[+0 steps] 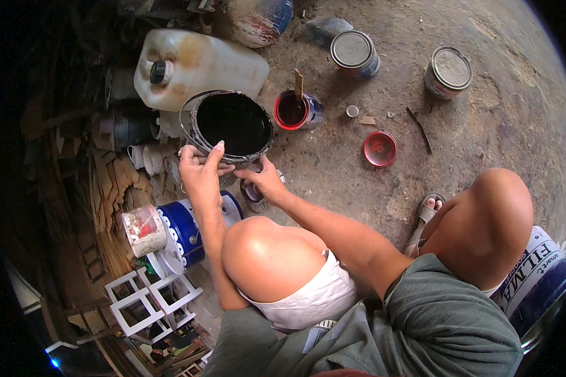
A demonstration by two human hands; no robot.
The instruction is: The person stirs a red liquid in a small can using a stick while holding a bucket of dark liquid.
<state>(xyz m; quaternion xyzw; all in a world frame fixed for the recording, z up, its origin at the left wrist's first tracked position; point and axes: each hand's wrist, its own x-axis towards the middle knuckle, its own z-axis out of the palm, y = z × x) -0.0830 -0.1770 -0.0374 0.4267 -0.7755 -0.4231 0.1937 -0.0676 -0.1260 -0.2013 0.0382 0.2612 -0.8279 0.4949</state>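
A round bucket of black paint (pixel 231 122), with a wire handle on its left, is between my hands. My left hand (pixel 201 171) grips its near-left side, thumb up near the rim. Against the near-right side my right hand (pixel 267 181) is closed, its fingers partly hidden by the bucket. Just below the right hand stands a small can (pixel 253 196), partly covered. To the bucket's right is a red-rimmed paint can (pixel 291 112) holding dark red paint, with a flat wooden stick (pixel 299 83) standing in it.
A large whitish jerrycan (pixel 214 63) lies behind the bucket. Two lidded cans (pixel 353 50) (pixel 449 70) stand farther right. On the dirt floor are a red lid (pixel 380 149), a dark stick (pixel 419 130) and a small white cap (pixel 352 111). Blue-and-white buckets (pixel 182 232) and wood scraps (pixel 110 201) crowd the left.
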